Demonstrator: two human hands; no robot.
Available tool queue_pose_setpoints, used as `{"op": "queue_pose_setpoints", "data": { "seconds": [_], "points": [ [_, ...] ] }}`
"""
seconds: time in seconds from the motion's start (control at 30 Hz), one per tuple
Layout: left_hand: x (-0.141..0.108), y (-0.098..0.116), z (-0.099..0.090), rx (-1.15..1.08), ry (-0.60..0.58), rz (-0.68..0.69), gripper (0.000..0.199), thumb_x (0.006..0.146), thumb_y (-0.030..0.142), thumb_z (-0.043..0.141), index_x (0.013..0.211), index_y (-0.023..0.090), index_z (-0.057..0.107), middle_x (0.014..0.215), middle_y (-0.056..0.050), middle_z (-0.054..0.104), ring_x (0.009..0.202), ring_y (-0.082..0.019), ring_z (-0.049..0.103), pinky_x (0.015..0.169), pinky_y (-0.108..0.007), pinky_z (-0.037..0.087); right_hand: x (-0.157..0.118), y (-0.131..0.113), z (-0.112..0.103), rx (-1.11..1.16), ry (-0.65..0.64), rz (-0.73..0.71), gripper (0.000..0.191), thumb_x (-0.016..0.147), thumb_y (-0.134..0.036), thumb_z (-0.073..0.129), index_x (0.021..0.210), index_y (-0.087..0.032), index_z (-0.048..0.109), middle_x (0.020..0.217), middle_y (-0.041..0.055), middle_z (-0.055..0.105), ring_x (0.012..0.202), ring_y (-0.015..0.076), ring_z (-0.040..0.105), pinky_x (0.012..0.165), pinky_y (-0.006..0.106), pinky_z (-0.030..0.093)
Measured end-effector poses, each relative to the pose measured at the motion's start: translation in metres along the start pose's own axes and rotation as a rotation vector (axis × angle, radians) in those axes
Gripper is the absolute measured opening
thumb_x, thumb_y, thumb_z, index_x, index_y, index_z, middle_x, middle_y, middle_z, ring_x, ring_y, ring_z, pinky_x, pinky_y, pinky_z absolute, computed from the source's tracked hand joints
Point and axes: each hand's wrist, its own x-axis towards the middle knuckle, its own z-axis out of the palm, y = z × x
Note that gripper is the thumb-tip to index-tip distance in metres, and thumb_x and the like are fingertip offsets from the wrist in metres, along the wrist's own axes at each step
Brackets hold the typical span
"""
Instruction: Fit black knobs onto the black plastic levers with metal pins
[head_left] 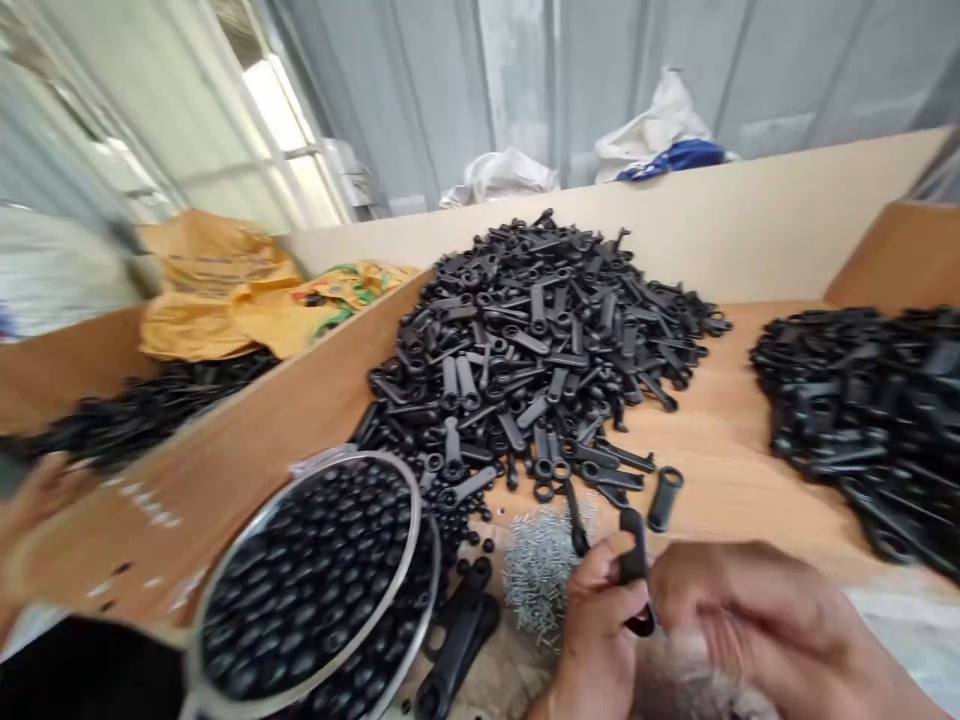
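My left hand [592,640] is closed around a black plastic handle [632,545] that stands roughly upright, a ring at its lower end. Close to the handle's right side is my right hand [765,610], blurred, with its fingers curled in; what they pinch, if anything, is hidden. A small heap of silvery screws [541,570] lies left of my left hand. Another black handle [577,520] reaches down to my left fingertips, and a single handle [664,498] lies just beyond. Left of the screws, a round metal-rimmed sieve [409,560] holds shiny black knobs [307,580].
A tall pile of black handles [540,340] fills the middle of the wooden table [720,440]. A second black pile [862,410] is at right. Several handles [461,640] lie beside the sieve. Beyond a wooden divider [330,370], another person's hand [45,490] shows at left.
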Motion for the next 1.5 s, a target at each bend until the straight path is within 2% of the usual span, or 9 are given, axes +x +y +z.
{"op": "queue_pose_setpoints", "data": {
  "seconds": [0.07, 0.13, 0.23, 0.33, 0.5, 0.7, 0.87, 1.2, 1.5],
  "points": [
    [-0.003, 0.003, 0.002, -0.078, -0.046, 0.035, 0.057, 0.057, 0.027, 0.073, 0.11, 0.02, 0.053, 0.075, -0.004, 0.063, 0.067, -0.017, 0.057, 0.059, -0.026, 0.041, -0.002, 0.015, -0.022, 0.03, 0.217, 0.06, 0.008, 0.071, -0.031, 0.071, 0.078, -0.027, 0.071, 0.062, 0.0022, 0.061, 0.05, 0.0142, 0.052, 0.045, 0.023, 0.043],
    [-0.007, 0.006, 0.005, -0.111, -0.084, 0.037, 0.06, 0.06, 0.019, 0.069, 0.116, 0.021, 0.05, 0.071, -0.003, 0.063, 0.064, -0.015, 0.056, 0.057, -0.023, 0.04, -0.006, 0.032, -0.034, 0.105, 0.419, 0.129, 0.019, 0.064, -0.03, 0.076, 0.083, -0.025, 0.071, 0.058, 0.0007, 0.059, 0.048, 0.0117, 0.049, 0.043, 0.02, 0.04],
    [-0.01, 0.01, 0.007, -0.089, -0.136, 0.019, 0.035, 0.06, 0.022, 0.067, 0.093, 0.013, 0.062, 0.066, -0.005, 0.062, 0.061, -0.012, 0.053, 0.057, -0.021, 0.039, -0.01, 0.053, -0.035, 0.215, 0.516, 0.217, 0.023, 0.056, -0.029, 0.08, 0.075, -0.02, 0.072, 0.052, 0.0006, 0.057, 0.047, 0.0105, 0.048, 0.045, 0.02, 0.04],
    [-0.01, 0.012, 0.005, -0.118, -0.083, -0.036, 0.025, 0.056, 0.027, 0.069, 0.075, 0.012, 0.064, 0.054, -0.003, 0.058, 0.048, -0.009, 0.047, 0.046, -0.018, 0.033, -0.013, 0.061, -0.028, 0.313, 0.483, 0.248, 0.024, 0.053, -0.028, 0.081, 0.072, -0.017, 0.071, 0.056, 0.0015, 0.059, 0.047, 0.0107, 0.049, 0.044, 0.021, 0.041],
    [-0.01, 0.008, 0.0, -0.114, -0.063, 0.021, 0.039, 0.055, 0.044, 0.077, 0.077, 0.013, 0.065, 0.042, 0.002, 0.048, 0.036, -0.005, 0.035, 0.037, -0.016, 0.023, -0.012, 0.06, -0.018, 0.385, 0.402, 0.271, 0.024, 0.057, -0.029, 0.079, 0.076, -0.017, 0.07, 0.066, 0.004, 0.064, 0.052, 0.0134, 0.056, 0.044, 0.022, 0.045],
    [-0.01, 0.006, 0.002, -0.125, -0.089, 0.029, 0.038, 0.057, 0.045, 0.077, 0.073, 0.013, 0.066, 0.041, 0.003, 0.046, 0.036, -0.005, 0.036, 0.038, -0.016, 0.025, -0.01, 0.063, -0.007, 0.228, 0.381, 0.3, 0.023, 0.056, -0.028, 0.078, 0.074, -0.016, 0.071, 0.057, -0.0005, 0.057, 0.048, 0.0089, 0.046, 0.046, 0.02, 0.042],
    [-0.009, 0.006, 0.002, -0.095, -0.073, 0.022, 0.037, 0.059, 0.047, 0.076, 0.07, 0.013, 0.065, 0.039, 0.003, 0.042, 0.036, -0.004, 0.032, 0.037, -0.016, 0.022, -0.006, 0.057, -0.001, 0.238, 0.305, 0.295, 0.02, 0.058, -0.03, 0.076, 0.07, -0.016, 0.069, 0.064, 0.0015, 0.061, 0.06, 0.0135, 0.053, 0.058, 0.024, 0.047],
    [-0.011, 0.0, -0.001, 0.046, -0.02, 0.055, 0.04, 0.058, 0.05, 0.075, 0.067, 0.013, 0.063, 0.041, 0.003, 0.04, 0.038, -0.004, 0.031, 0.038, -0.017, 0.02, -0.012, 0.067, -0.004, 0.312, 0.259, 0.28, 0.024, 0.061, -0.036, 0.076, 0.066, -0.014, 0.068, 0.052, -0.001, 0.05, 0.047, 0.0083, 0.039, 0.044, 0.02, 0.034],
    [-0.01, -0.003, -0.004, 0.324, -0.069, 0.055, 0.044, 0.069, 0.052, 0.064, 0.053, 0.014, 0.049, 0.045, 0.003, 0.036, 0.041, -0.006, 0.029, 0.042, -0.021, 0.019, -0.023, 0.065, -0.016, -0.128, 0.216, 0.117, 0.027, 0.075, -0.043, 0.066, 0.071, -0.016, 0.07, 0.059, 0.0021, 0.06, 0.056, 0.0141, 0.052, 0.054, 0.023, 0.041]
  ]
}}
